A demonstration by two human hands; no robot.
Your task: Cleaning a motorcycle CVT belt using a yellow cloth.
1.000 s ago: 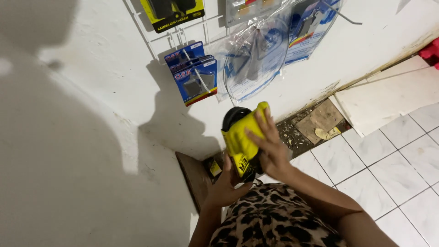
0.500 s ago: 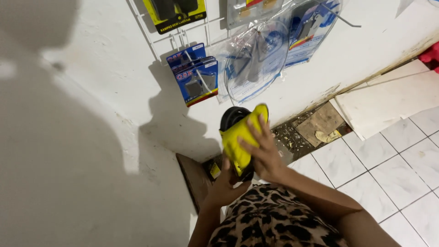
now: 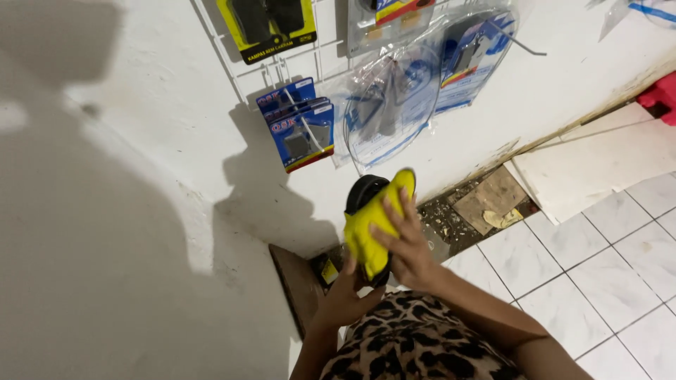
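So up close you've got a leopard-print sleeve (image 3: 415, 345) at the bottom of the view, with both forearms coming up out of it toward the wall. The work in hand looks like a wipe-down: a yellow cloth (image 3: 372, 224) is pressed over a black rounded part (image 3: 364, 193), held at chest height in front of the person, above the spot where floor meets wall.

The left hand (image 3: 346, 295) sits underneath, fingers curled up and closed around the bottom of the black part, basically acting as the stand. I can't see exactly how the fingertips sit because the cloth and part cover them. The right hand (image 3: 407, 243) is on top, fingers spread a bit and laid flat over the cloth, pushing it against the part, with the wrist bent down and the forearm angling in from the lower right.

My read is this is mid-rub, not starting or finishing. The next move probably calls for a steady grip from below while the upper hand drags the cloth around the curved black edge that's poking out at the top.

Further out there's white floor tile (image 3: 584, 274), a broken patch of floor with rubble (image 3: 486, 204), and on the wall a wire rack (image 3: 296, 56) with blue packaged parts (image 3: 299, 127) and clear plastic bags (image 3: 394, 105) hanging.
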